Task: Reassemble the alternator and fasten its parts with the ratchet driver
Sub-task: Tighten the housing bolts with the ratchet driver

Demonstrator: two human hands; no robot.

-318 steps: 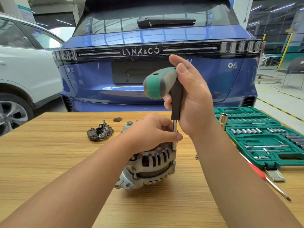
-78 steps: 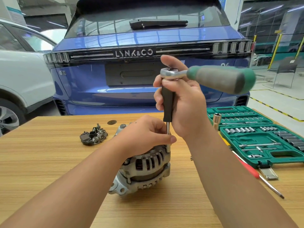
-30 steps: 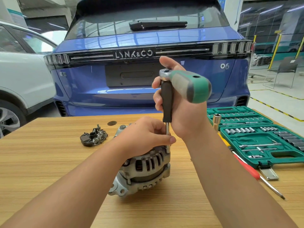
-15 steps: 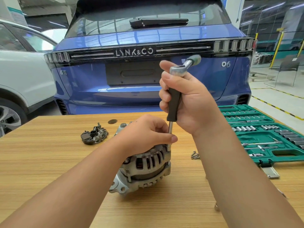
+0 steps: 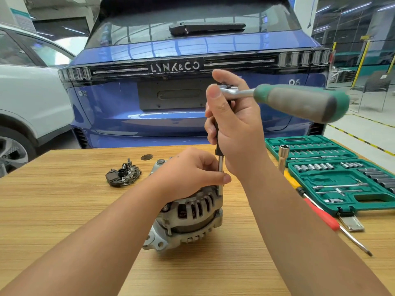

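The alternator [image 5: 188, 218] stands on the wooden surface [image 5: 53, 210], near the middle, directly under both hands. The left hand [image 5: 188, 171] lies on top of the alternator with its fingers curled over the housing; its thumb and fingertips pinch the lower metal shaft of the ratchet driver [image 5: 277, 99] where the shaft meets the alternator's right edge. The right hand [image 5: 235, 129] is above and slightly right of the left one, wrapped around the driver's dark upright extension, thumb raised beside the ratchet head. The driver's green and grey handle sticks out to the right from that head, level with the top of the right hand and blurred.

Left of the alternator, well apart from it, lies a small dark part [image 5: 123, 175], and a dark disc [image 5: 146, 157] sits just behind that. To the right, an open green socket case [image 5: 342, 178] holds rows of sockets and bits. A tall socket [image 5: 283, 155] stands upright beside the case, and a red-handled screwdriver [image 5: 327, 218] lies in front of it. A blue car [image 5: 171, 116] is parked beyond the surface, with a white car [image 5: 32, 99] on the left.
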